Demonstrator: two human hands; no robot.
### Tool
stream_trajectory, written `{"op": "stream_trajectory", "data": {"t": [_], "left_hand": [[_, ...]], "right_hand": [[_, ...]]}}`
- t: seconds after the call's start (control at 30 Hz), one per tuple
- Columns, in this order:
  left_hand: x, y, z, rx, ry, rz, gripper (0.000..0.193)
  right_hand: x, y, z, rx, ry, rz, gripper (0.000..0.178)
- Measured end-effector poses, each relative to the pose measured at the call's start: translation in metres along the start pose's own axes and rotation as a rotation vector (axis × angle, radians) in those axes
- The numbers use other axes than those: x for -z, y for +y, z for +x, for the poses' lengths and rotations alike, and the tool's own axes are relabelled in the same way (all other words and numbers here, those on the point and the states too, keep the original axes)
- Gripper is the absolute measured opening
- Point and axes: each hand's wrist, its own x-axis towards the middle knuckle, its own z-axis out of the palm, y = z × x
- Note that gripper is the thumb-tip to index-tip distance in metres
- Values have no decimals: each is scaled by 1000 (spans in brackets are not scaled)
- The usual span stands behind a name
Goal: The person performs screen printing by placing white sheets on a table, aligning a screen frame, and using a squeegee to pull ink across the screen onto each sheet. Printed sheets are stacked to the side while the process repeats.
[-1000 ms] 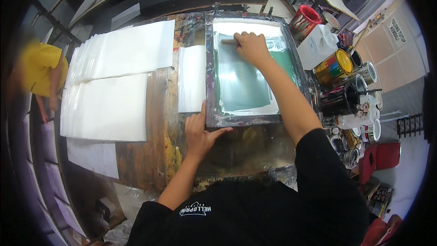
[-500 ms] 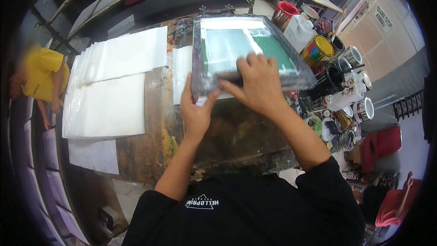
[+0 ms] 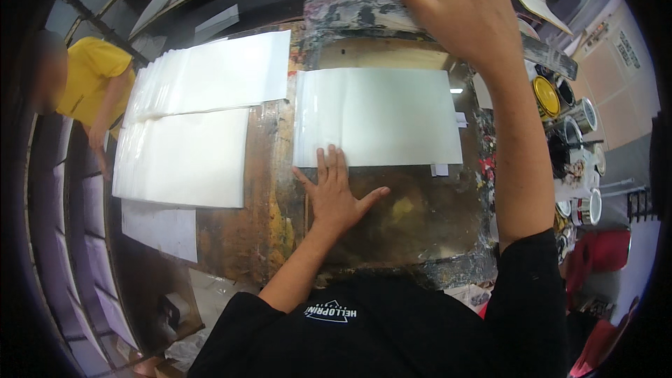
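My left hand (image 3: 336, 199) lies open with fingers spread, its fingertips on the near edge of a white, plastic-looking sheet (image 3: 395, 115). That sheet rests on the dark, paint-stained table board (image 3: 413, 217), with small white tabs at its right and near edges. At the top, my right hand (image 3: 465, 10) has its fingers curled and thumb stretched left. A brownish edge shows beneath the thumb, but what the fingers hold is hidden. Just behind that hand is the tilted-up screen-printing frame (image 3: 364, 17), its paint-smeared edge facing me.
Overlapping white sheets lie in two rows (image 3: 185, 157) on the left, with a loose sheet (image 3: 164, 227) below. Paint cans (image 3: 546, 96) and tubs crowd the right side. A person in a yellow shirt (image 3: 98, 80) stands at the far left. A red chair (image 3: 605, 250) is at the right.
The screen frame, earlier lying low over the sheet, is now tilted up. My right hand has moved up and away; my left hand has left the frame and lies on the uncovered sheet.
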Motion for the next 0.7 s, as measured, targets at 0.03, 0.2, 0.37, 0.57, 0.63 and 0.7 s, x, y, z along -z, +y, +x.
{"op": "stream_trajectory", "data": {"t": [0.03, 0.2, 0.37, 0.57, 0.63, 0.7], "left_hand": [[6, 3, 3, -3, 17, -51, 118], [35, 4, 37, -79, 283, -395, 90], [53, -44, 45, 15, 563, -455, 60], [103, -145, -3, 138, 741, -319, 42], [100, -210, -19, 122, 854, -143, 41], [113, -216, -16, 413, 811, 120, 48]], "right_hand": [[0, -1, 1, -1, 26, 20, 82], [6, -5, 7, -25, 5, 111, 80], [-12, 10, 0, 89, 101, 49, 77], [-24, 19, -10, 177, 179, -5, 80], [-25, 15, -7, 183, 192, 7, 81], [-23, 18, -8, 174, 200, -8, 81]]}}
